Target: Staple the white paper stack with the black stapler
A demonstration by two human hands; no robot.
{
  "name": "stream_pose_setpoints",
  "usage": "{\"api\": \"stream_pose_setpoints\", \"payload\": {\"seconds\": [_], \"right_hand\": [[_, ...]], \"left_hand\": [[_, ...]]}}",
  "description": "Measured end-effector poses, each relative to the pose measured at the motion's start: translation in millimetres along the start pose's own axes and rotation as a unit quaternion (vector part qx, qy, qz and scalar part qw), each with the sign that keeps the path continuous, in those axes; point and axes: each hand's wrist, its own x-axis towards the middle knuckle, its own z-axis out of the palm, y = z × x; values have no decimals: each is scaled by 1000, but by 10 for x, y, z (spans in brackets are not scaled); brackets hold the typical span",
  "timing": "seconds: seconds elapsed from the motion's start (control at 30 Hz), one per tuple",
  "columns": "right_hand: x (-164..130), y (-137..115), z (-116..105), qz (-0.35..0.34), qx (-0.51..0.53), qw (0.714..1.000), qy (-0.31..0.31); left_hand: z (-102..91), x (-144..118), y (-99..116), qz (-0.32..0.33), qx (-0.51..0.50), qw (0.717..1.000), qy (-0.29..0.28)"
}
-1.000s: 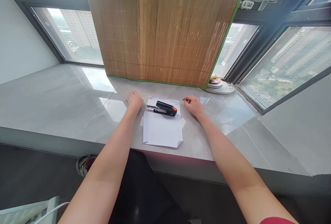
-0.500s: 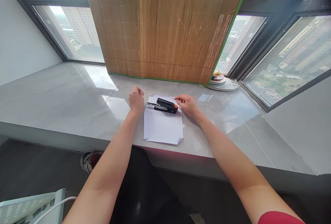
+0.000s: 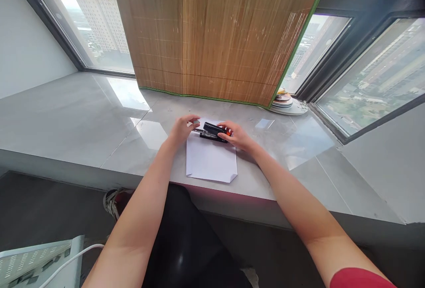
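Note:
A black stapler with an orange part at its right end lies on white paper sheets. Its top arm is raised off the base, and a thin metal part sticks out to the left. My right hand grips the stapler's right end, thumb in front and fingers behind. At the stapler's left end, my left hand pinches a small silvery-grey piece, which looks like a strip of staples. The sheets have curled front corners.
The paper lies on a grey tiled ledge near its front edge. Behind hangs a bamboo blind. Stacked plates stand at the back right by the window. A white slatted appliance with a cable is at lower left.
My left hand has moved right to the stapler's left end, its small grey piece now showing. My right hand has closed around the stapler's right end. The view has shifted slightly.

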Motion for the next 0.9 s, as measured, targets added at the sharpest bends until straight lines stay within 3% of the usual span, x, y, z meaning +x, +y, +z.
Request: {"api": "stream_pose_setpoints", "payload": {"seconds": [0.17, 0.47, 0.77, 0.9], "right_hand": [[-6, -16, -1, -7, 1, 1000, -7], [-7, -32, -2, -7, 2, 1000, -7], [-7, -37, -7, 1, 11, 1000, -8], [-4, -33, -25, -5, 8, 1000, -7]], "left_hand": [[21, 2, -42, 15, 20, 996, -82], [50, -8, -70, 5, 35, 994, -104], [-234, -68, -102, -66, 75, 992, -82], [-256, -77, -76, -55, 49, 995, -61]]}}
